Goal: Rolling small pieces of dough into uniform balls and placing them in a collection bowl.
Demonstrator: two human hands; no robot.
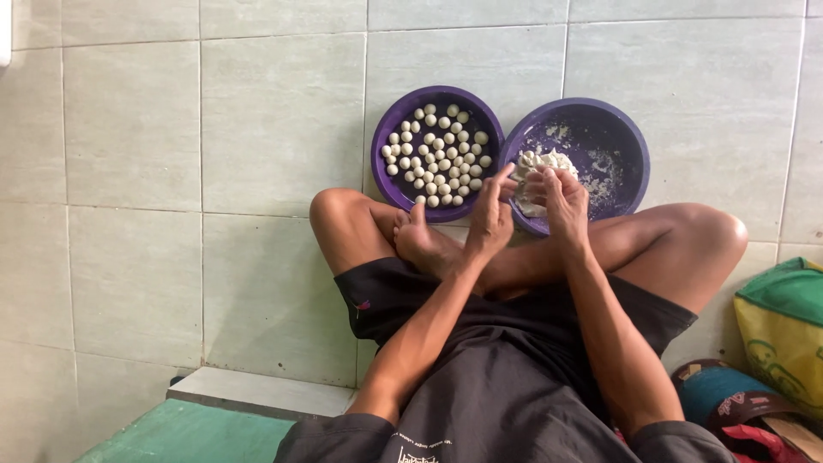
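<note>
The person sits cross-legged on the tiled floor [171, 171], and both hands meet over the near rim of the right purple bowl [617, 146], which holds a lump of white dough [542, 165] with smears of it on the inner wall. The left hand [491, 213] is curled with its fingertips pinching a small bit of dough, while the right hand [561, 201] is closed over the near edge of the lump. Just beside it, touching rim to rim, the left purple bowl [384, 129] is full of small white dough balls [437, 154], and a yellow-green bag [784, 330] lies at the far right.
</note>
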